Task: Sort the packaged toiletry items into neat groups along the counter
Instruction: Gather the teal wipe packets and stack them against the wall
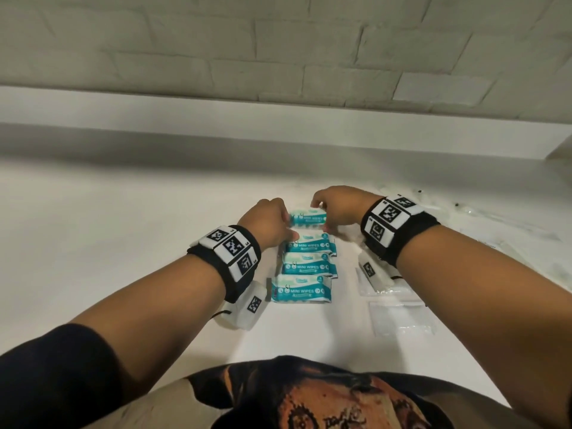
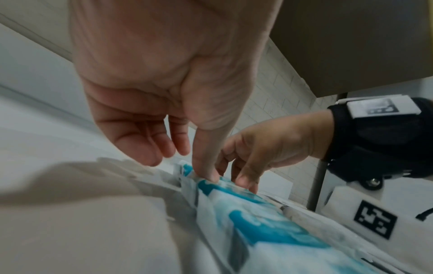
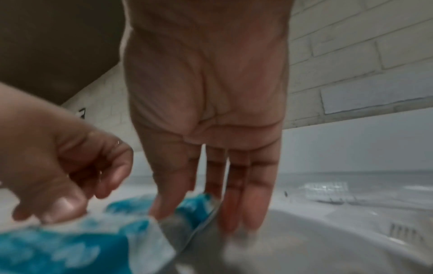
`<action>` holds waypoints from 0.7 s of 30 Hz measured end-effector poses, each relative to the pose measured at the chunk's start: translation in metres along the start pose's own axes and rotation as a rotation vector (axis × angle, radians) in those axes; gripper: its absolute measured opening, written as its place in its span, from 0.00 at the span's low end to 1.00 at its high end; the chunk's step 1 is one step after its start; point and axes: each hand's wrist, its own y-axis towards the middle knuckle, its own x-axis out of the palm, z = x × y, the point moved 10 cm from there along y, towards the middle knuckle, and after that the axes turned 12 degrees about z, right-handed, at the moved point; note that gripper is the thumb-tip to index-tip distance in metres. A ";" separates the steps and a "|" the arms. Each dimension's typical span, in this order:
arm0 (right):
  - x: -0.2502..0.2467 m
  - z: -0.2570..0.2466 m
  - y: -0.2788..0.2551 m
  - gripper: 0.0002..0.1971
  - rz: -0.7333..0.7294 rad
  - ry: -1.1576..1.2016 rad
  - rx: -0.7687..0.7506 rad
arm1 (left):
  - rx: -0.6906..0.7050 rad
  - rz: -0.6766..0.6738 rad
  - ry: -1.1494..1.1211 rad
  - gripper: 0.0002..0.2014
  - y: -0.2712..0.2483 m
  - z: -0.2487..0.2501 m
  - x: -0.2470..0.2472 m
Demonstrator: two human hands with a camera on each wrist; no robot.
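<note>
Several teal-and-white mini wipes packs lie in a column on the white counter [image 1: 123, 243]. The farthest pack [image 1: 308, 218] sits between both hands. My left hand [image 1: 286, 226] holds its left end; in the left wrist view the thumb tip [image 2: 211, 176] presses on that pack [image 2: 234, 191] while the other fingers curl loosely above. My right hand [image 1: 323, 216] pinches the right end, and in the right wrist view its thumb [image 3: 164, 204] is on the pack [image 3: 192, 202] with straight fingers [image 3: 243, 204] just past its edge. Three more packs [image 1: 309, 244] [image 1: 309, 265] [image 1: 301, 288] lie nearer me.
Clear plastic packets [image 1: 400, 318] [image 1: 383, 286] lie on the counter to the right of the column, partly under my right forearm. More clear wrapping [image 1: 483, 212] sits far right. A raised ledge [image 1: 278, 119] and brick wall back the counter.
</note>
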 end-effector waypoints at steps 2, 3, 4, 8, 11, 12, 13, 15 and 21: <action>-0.001 -0.002 -0.012 0.24 -0.108 0.050 -0.044 | 0.006 0.026 0.015 0.18 0.001 0.001 -0.003; -0.008 -0.001 -0.018 0.22 -0.103 0.030 -0.068 | 0.010 0.031 0.021 0.19 0.001 0.001 -0.004; -0.019 0.004 -0.023 0.19 -0.055 -0.020 -0.082 | 0.023 0.029 0.029 0.20 0.002 0.002 -0.004; -0.051 0.050 -0.053 0.16 0.012 -0.160 0.055 | 0.154 -0.004 0.054 0.20 0.000 0.021 0.000; -0.019 0.077 -0.076 0.32 -0.153 -0.270 0.151 | 0.252 -0.041 0.104 0.17 -0.001 0.039 0.005; -0.008 0.082 -0.080 0.37 -0.165 -0.291 0.164 | 0.284 -0.052 0.130 0.16 -0.002 0.046 0.008; 0.002 0.083 -0.081 0.40 -0.161 -0.300 0.168 | 0.311 -0.059 0.154 0.16 -0.002 0.050 0.010; 0.012 0.083 -0.081 0.41 -0.138 -0.292 0.157 | 0.345 -0.063 0.186 0.15 -0.004 0.056 0.012; -0.003 0.064 -0.069 0.18 -0.147 0.210 0.145 | 0.350 -0.062 0.192 0.15 -0.006 0.054 0.012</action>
